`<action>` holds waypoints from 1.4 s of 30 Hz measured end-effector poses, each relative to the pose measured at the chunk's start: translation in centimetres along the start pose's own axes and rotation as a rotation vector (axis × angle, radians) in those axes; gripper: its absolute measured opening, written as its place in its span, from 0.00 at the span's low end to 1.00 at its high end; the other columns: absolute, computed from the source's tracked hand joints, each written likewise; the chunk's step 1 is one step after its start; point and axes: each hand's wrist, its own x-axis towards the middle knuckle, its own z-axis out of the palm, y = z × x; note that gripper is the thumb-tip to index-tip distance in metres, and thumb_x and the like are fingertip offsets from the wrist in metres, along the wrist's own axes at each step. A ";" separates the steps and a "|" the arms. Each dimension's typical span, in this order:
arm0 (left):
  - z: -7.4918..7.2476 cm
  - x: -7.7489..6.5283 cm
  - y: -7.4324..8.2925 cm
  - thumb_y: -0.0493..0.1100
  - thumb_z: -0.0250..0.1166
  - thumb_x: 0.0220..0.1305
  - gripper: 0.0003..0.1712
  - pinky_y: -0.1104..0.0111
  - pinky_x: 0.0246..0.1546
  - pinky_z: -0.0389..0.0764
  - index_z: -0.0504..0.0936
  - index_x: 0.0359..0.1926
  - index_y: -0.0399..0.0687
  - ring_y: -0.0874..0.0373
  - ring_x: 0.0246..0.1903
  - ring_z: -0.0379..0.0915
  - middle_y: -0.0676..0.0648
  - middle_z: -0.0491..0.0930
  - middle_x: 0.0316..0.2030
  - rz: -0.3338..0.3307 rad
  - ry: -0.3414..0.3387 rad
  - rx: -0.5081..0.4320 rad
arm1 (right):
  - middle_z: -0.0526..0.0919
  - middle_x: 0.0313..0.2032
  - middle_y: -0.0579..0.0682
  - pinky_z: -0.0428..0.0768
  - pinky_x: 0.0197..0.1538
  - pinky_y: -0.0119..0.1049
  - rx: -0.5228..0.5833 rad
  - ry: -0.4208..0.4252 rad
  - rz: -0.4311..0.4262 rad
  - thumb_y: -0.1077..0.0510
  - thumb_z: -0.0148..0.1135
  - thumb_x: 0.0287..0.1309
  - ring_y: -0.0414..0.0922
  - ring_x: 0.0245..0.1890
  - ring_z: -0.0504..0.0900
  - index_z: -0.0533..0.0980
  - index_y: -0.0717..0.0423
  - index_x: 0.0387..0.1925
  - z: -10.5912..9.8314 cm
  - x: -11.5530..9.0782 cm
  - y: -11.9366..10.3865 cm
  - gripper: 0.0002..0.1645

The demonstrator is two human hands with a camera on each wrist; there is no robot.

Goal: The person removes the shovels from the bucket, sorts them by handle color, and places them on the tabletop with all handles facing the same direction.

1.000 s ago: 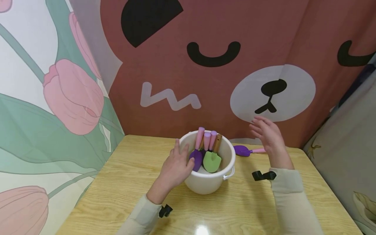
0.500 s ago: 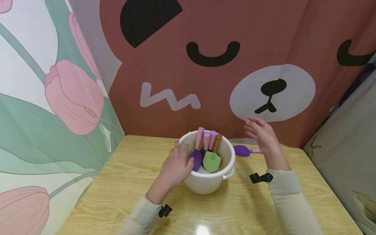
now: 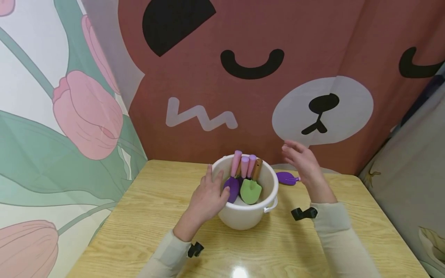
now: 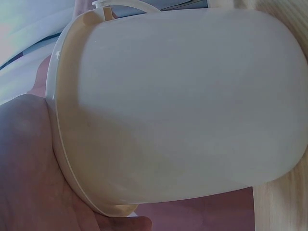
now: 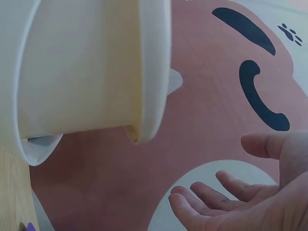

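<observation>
A white bucket (image 3: 240,218) stands upright on the table, holding several small garden hand tools. Inside it I see a purple trowel (image 3: 231,189) with a pink handle and a green trowel (image 3: 251,192) with a brown handle; more pink handles rise beside them. My left hand (image 3: 207,197) rests on the bucket's left rim, its fingers extended, and the left wrist view shows the palm against the rim. To the right of the bucket, my right hand (image 3: 305,164) hovers with relaxed fingers, holding nothing. Behind it lies another purple trowel (image 3: 286,178), its handle mostly hidden by the hand.
The wooden table (image 3: 156,200) reaches back to a curtain (image 3: 194,88) printed with a bear face. A tulip-patterned curtain (image 3: 87,116) hangs on the left and a grey one (image 3: 417,173) on the right. The bucket's handle (image 3: 271,205) hangs down at its right side.
My right hand has moved left, closer to the bucket, and now covers most of the loose trowel's handle. The left hand and the bucket have stayed in place.
</observation>
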 end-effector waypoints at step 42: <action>0.1 0.0 -0.1 0.61 0.48 0.73 0.39 0.45 0.59 0.74 0.61 0.78 0.49 0.38 0.72 0.58 0.33 0.42 0.79 0.001 0.005 -0.005 | 0.69 0.68 0.64 0.67 0.70 0.52 -0.037 -0.067 -0.019 0.49 0.60 0.70 0.59 0.69 0.68 0.65 0.63 0.71 3.1 0.4 1.5 0.35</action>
